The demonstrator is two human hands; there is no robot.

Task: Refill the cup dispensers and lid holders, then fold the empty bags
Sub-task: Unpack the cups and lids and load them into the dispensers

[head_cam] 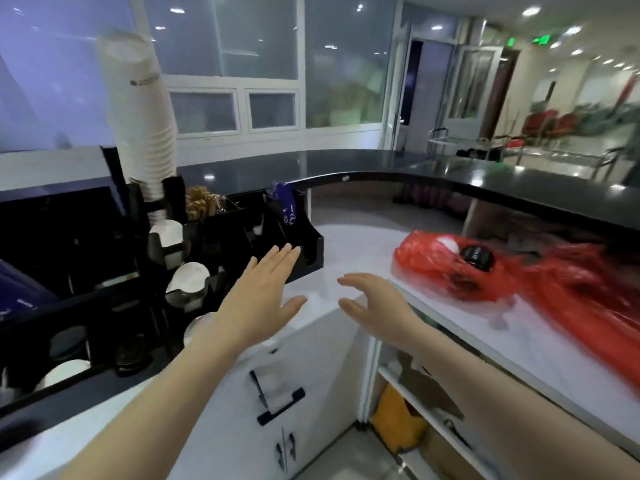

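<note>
both hands hover above the white counter (349,244) holding nothing: the left hand (258,299) flat with straight fingers just beside the black condiment organizer (242,233), the right hand (372,306) relaxed with loosely spread fingers. a tall stack of white paper cups (138,109) stands in the organizer's dispenser at the left. a red plastic bag (460,268) with black lids (478,258) inside lies on the counter to the right, near the right hand but not touching it.

Cup dispenser (152,161) left; bags (485,271) right on counter (346,251).

red chairs (550,124) beyond the black countertop (381,168).
</note>
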